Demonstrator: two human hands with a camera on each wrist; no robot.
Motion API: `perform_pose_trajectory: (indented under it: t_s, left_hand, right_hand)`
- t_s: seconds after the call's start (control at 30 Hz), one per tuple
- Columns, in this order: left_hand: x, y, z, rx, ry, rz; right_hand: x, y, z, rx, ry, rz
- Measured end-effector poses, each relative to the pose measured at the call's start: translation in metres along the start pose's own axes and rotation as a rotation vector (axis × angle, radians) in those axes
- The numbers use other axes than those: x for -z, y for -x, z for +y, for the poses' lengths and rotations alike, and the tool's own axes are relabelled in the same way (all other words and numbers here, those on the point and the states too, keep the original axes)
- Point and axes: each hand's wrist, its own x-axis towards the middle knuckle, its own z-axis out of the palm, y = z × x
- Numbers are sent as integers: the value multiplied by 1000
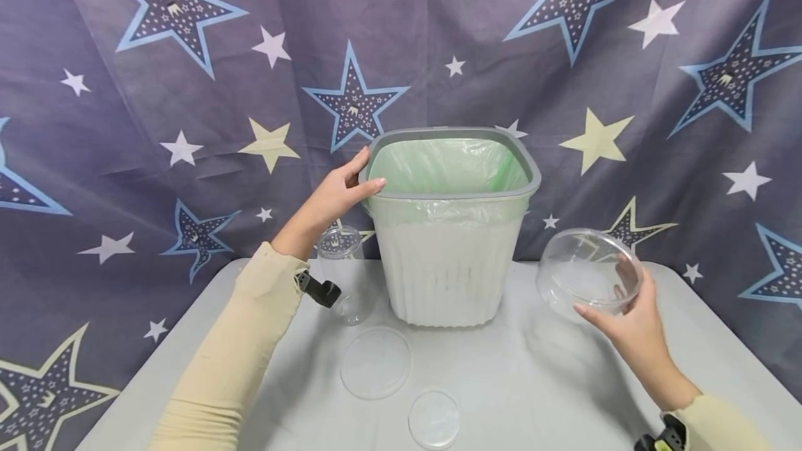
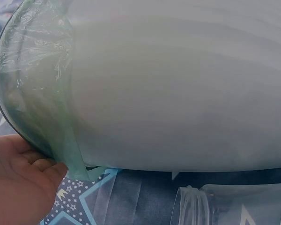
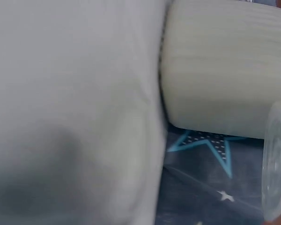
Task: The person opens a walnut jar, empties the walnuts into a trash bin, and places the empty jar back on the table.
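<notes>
A white trash bin [image 1: 447, 263] with a grey rim and a green plastic liner [image 1: 451, 165] stands upright at the back middle of the table. My left hand [image 1: 335, 197] grips the bin's rim at its left side, thumb over the edge; in the left wrist view its fingers [image 2: 42, 164] lie against the liner's fold. To the bin's right my right hand [image 1: 633, 319] holds a clear, round plastic container [image 1: 589, 273] above the table, tilted. The right wrist view shows part of that container [image 3: 276, 164] at its right edge, beside the bin [image 3: 215, 70].
A tall clear plastic jar [image 1: 344, 284] stands left of the bin, partly behind my left forearm. Two clear round lids, a larger one [image 1: 376, 363] and a smaller one [image 1: 434, 420], lie flat in front. A star-patterned curtain [image 1: 238, 89] hangs behind the table.
</notes>
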Motion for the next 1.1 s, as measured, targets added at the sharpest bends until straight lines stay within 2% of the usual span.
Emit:
perform_pose_trajectory:
  t_s: [0.13,0.27,0.5,0.87,0.97,1.1]
  left_hand:
    - [0,-1,-2,-8,-3,1]
    - [0,-1,-2,-14,0,1]
    - [0,0,-2,-21,5,3]
    - [0,-1,-3,-27,24,3]
    - [0,-1,-2,-20,27,4]
    - [-1,-1,-1,-18,24,3]
  right_hand:
    - [1,12,10,50,-50,-128]
    - [2,21,20,102,-115,-197]
    - [2,32,31,55,-73,-337]
    - [-2,40,39,114,-189,-526]
    - [-1,39,43,133,-232,-602]
    - [2,39,49,117,-274,-703]
